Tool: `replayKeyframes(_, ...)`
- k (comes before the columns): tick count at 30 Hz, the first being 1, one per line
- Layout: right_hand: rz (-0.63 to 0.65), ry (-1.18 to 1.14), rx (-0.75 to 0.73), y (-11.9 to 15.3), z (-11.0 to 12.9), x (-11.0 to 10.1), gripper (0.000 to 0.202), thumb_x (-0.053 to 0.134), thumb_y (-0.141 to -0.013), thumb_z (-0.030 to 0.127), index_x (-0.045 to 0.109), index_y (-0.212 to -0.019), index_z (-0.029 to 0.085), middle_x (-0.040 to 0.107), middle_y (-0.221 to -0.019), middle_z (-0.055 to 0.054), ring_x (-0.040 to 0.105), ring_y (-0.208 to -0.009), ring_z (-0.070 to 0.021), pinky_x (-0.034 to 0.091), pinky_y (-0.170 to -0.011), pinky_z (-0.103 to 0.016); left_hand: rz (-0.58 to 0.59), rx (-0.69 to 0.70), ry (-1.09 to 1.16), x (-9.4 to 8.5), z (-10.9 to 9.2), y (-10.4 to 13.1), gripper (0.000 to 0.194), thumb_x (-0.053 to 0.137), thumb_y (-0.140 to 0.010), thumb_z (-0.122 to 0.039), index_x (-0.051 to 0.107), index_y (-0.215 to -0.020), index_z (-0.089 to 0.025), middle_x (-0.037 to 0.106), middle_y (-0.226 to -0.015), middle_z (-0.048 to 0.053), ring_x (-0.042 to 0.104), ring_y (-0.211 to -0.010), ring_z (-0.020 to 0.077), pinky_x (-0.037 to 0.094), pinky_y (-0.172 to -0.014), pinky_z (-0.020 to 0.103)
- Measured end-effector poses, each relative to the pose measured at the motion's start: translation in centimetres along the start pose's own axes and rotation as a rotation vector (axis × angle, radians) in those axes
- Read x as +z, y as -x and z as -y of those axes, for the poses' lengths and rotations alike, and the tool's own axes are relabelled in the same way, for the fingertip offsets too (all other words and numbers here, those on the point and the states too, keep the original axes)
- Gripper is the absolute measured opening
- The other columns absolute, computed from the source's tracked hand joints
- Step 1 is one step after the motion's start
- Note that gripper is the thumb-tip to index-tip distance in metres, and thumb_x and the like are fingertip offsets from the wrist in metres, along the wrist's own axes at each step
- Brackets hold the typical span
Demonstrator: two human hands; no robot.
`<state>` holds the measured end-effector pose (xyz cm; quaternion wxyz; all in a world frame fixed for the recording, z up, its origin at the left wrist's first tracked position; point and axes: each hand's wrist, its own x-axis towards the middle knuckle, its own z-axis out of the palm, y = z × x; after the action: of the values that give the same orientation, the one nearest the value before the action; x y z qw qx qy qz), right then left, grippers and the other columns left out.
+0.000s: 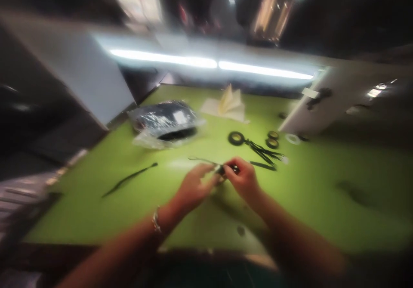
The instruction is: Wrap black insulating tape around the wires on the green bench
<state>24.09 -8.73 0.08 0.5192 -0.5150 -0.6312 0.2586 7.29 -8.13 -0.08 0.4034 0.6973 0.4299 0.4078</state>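
Over the middle of the green tabletop, my left hand (pixel 196 184) and my right hand (pixel 243 178) meet at a short dark cable (pixel 220 170). Both hands are closed on it, with fingertips pinched close together. Part of the cable is hidden by the fingers, and blur hides its detail. A thin dark strand (pixel 200 159) sticks out to the left, beyond my left fingers. Just past my right hand lies a bundle of black cables (pixel 260 151), with a black tape roll (pixel 236 138) at its far end.
A clear plastic bag of dark items (pixel 166 122) lies at the back left. One loose black cable (pixel 129 179) rests on the left. Small tape rolls (pixel 272 139), a white ring (pixel 292 139) and an open paper booklet (pixel 230 103) are farther back. White panels (pixel 111 85) flank the green table (pixel 309 202).
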Motion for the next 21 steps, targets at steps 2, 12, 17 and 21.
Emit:
replayKeyframes(2, -0.013, 0.02, -0.042, 0.1, 0.1, -0.1, 0.007, 0.059, -0.079, 0.021, 0.061, -0.072, 0.02, 0.062, -0.064, 0.002, 0.056, -0.055, -0.0111, 0.046, -0.052, -0.023, 0.045, -0.121, 0.176, 1.3, 0.2, -1.0, 0.034, 0.066, -0.079, -0.039, 0.073, -0.105, -0.017, 0.071, -0.089, 0.009, 0.063, -0.083, 0.0209, 0.048, -0.076, 0.032)
replayKeyframes(12, 0.061, 0.026, -0.031, -0.2, -1.1, -0.4, 0.008, 0.058, -0.081, 0.019, 0.062, -0.074, 0.02, 0.061, -0.067, 0.001, 0.056, -0.06, -0.011, 0.046, -0.054, -0.023, 0.109, -0.405, 0.649, 1.9, 1.9, -2.2, 0.032, 0.077, -0.066, -0.037, 0.076, -0.086, -0.012, 0.071, -0.075, 0.009, 0.063, -0.081, 0.0231, 0.048, -0.078, 0.034)
replayKeyframes(17, 0.068, 0.147, -0.103, 0.1, -1.6, 0.2, 0.008, 0.057, -0.082, 0.019, 0.061, -0.075, 0.021, 0.062, -0.071, 0.0, 0.057, -0.068, -0.0131, 0.046, -0.058, -0.024, -0.001, -0.288, 0.515, 1.8, 2.2, -2.0, 0.028, 0.075, -0.069, -0.039, 0.071, -0.081, -0.014, 0.069, -0.089, 0.007, 0.061, -0.081, 0.0191, 0.047, -0.077, 0.03)
replayKeyframes(21, 0.078, 0.146, -0.076, 0.3, -1.3, 0.4, 0.009, 0.057, -0.083, 0.019, 0.061, -0.074, 0.021, 0.062, -0.07, 0.0, 0.056, -0.066, -0.0129, 0.045, -0.059, -0.025, 0.124, -0.253, 0.61, 2.2, 2.5, -1.6, 0.026, 0.071, -0.073, -0.039, 0.07, -0.085, -0.015, 0.069, -0.083, 0.005, 0.061, -0.083, 0.0181, 0.046, -0.078, 0.028)
